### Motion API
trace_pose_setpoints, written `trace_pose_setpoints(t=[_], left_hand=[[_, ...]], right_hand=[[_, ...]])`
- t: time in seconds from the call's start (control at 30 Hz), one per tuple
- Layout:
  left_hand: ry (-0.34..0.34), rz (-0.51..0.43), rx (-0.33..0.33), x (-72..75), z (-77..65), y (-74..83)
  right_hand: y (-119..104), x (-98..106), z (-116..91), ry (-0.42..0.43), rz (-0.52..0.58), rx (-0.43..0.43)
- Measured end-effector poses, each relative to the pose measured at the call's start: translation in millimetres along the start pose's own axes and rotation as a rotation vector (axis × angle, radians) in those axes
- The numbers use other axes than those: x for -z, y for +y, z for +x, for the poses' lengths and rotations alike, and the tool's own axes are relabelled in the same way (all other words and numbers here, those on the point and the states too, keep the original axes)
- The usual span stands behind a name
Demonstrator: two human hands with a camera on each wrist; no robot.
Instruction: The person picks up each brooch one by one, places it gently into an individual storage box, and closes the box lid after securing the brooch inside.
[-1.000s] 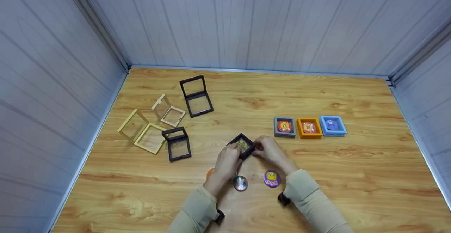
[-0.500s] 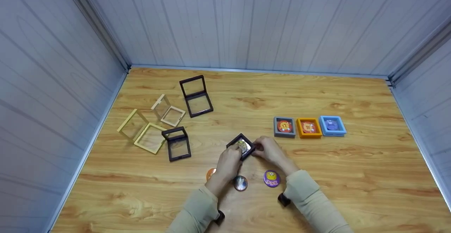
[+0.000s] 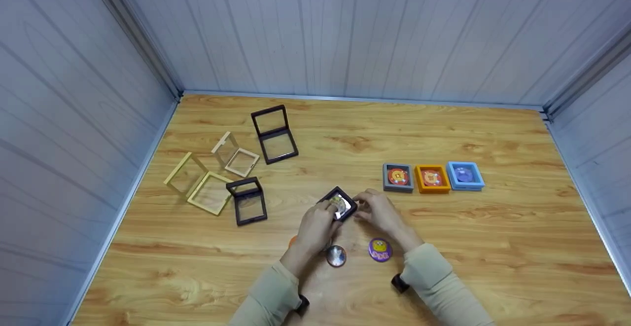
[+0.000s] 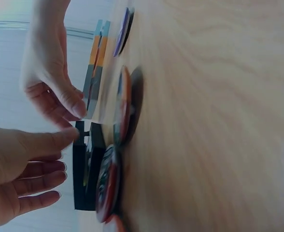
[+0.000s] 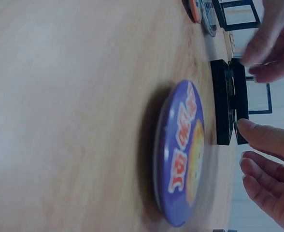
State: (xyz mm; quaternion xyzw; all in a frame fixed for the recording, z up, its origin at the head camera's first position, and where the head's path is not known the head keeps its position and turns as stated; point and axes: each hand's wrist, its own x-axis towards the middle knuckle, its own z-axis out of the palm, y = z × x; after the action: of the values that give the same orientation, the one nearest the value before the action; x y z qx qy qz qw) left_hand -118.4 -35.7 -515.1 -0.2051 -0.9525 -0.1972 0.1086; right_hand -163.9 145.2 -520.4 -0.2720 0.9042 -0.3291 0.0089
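A small black display case lies on the table between both hands, a round badge partly visible inside. In the right wrist view a narrow gap shows between the halves of this case. My left hand reaches over its near-left side; the thumb touches the case edge and the other fingers are relaxed. At the right corner, my right hand has its thumb against the lid, fingers loosely bent beside it. A purple badge and a shiny dark badge lie nearer; an orange badge is mostly hidden by the left wrist.
Several unfolded display frames stand at the left: two black, a beige and a yellow frame. Grey, orange and light blue cases with badges inside sit in a row at the right.
The left hand has shifted slightly left and nearer. Right-hand fingers have lifted and spread a little at the case corner. Light now reflects brightly off the case's clear film.
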Motion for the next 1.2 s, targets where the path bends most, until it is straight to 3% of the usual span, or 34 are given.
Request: trace_pose_setpoints(t=[0.2, 0.4, 0.7, 0.93, 1.03, 1.2], left_hand=[[0.055, -0.027, 0.013, 8.5, -6.2, -8.0], [0.129, -0.069, 0.035, 19.2, -12.5, -25.7], [0.285, -0.061, 0.091, 41.5, -16.8, -67.0], [0.405, 0.044, 0.111, 53.4, -25.1, -98.9], [0.419, 0.076, 0.135, 56.2, -27.7, -109.8], [0.380, 0.102, 0.207, 61.1, -31.5, -123.9]], right_hand=[[-0.6, -1.2, -3.4, -0.006, 0.009, 0.040], [1.4, -4.7, -1.3, -0.002, -0.011, 0.075], [2.9, -7.8, -0.5, -0.034, -0.055, 0.044], [4.4, -6.4, -1.0, -0.020, -0.045, 0.045], [6.7, -5.6, -0.9, -0.004, -0.054, 0.054], [10.2, -3.0, -0.3, -0.001, -0.059, 0.021]])
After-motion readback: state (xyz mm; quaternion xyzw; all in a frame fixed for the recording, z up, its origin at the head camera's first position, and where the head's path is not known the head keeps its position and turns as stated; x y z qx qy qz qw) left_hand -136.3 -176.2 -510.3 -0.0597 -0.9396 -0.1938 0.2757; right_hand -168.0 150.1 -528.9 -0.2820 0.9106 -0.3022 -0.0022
